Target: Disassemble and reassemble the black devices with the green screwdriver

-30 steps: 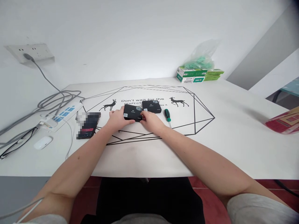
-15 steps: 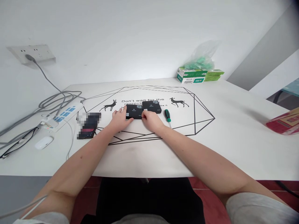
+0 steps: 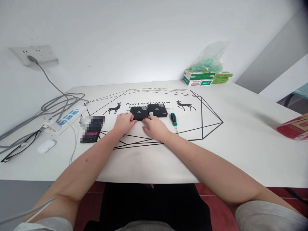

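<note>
Two flat black boxes that look like set-top boxes lie side by side on the printed table mat. My left hand (image 3: 124,123) has its bent fingers against the left edge of the left black box (image 3: 139,113), with the thumb at its front corner. At the front, where the two boxes meet, my right hand (image 3: 156,127) touches with its fingertips, the thumb held apart. The right black box (image 3: 157,110) sits slightly farther back, a small white label at its front left corner. Beside it lies a green-and-black screwdriver (image 3: 173,119), its shaft pointing towards me.
To the left are a pixelated dark phone (image 3: 93,129), a white earbud case (image 3: 46,146), a power strip (image 3: 68,120) and coiled grey cables (image 3: 60,101). Green-and-white boxes (image 3: 198,78) under a plastic bag stand at the back right. A red package (image 3: 295,126) sits at the right edge.
My right hand has loosened from a closed grip at the left box's front right corner, its thumb now apart. The left hand has shifted slightly left, and the left box sits a little farther back.
</note>
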`<state>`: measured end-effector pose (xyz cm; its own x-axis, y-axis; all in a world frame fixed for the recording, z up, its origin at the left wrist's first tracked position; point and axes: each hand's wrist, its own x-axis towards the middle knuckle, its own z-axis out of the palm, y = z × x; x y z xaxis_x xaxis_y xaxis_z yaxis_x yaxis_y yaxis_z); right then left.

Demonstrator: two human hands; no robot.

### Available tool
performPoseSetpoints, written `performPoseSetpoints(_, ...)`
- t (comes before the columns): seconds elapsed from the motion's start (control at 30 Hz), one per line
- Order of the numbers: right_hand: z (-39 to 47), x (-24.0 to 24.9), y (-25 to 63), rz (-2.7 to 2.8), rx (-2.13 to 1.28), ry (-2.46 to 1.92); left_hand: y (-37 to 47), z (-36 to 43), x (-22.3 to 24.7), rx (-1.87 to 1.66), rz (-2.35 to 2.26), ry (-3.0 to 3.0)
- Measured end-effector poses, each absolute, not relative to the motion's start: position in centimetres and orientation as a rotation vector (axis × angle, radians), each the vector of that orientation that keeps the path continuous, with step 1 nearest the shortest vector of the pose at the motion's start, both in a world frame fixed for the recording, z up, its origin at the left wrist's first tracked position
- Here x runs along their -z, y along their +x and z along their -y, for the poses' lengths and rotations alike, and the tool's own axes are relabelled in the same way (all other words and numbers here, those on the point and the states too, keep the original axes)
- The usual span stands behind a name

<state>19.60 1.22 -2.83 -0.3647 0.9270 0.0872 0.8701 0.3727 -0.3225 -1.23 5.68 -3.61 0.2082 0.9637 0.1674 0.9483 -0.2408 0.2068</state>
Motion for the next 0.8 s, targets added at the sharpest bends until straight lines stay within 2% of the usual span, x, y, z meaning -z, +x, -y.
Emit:
performPoseSetpoints(0.47, -2.6, 3.0, 20.3, 2.397, -0.329, -1.715, -1.5, -6.2, 3.5, -0.472, -2.120, 2.349)
performPoseSetpoints(0.8, -3.3, 3.2, 20.3, 2.404, -0.365, -1.727, -1.4, -6.6, 3.9, -0.481, -2.063, 2.384)
